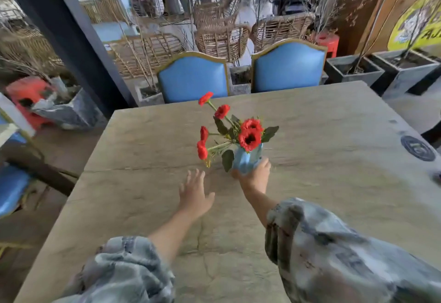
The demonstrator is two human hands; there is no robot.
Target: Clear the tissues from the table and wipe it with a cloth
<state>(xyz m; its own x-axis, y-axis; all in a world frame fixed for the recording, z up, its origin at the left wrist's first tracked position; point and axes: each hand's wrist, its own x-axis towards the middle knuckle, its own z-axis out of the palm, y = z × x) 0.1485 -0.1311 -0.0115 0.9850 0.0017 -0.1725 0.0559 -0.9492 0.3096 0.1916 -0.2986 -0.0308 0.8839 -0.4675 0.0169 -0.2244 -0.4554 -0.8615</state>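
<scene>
At worktop [310, 135] centre, right hand [256, 175] fingers clamp vase [247, 159] (likely repositioning it), left hand [194, 194] fingers spread, hovering beside.

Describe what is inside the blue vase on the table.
The blue vase holds red flowers with green leaves, their stems leaning left over the table. The right hand grips its base, hiding that part. Its inside, and any water, cannot be seen.

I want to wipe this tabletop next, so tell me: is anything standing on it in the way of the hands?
Yes. A small blue vase of red flowers stands mid-table on the pale wooden tabletop; the right hand grips its base. The left hand is open over bare wood. No tissues or cloth are visible.
</scene>
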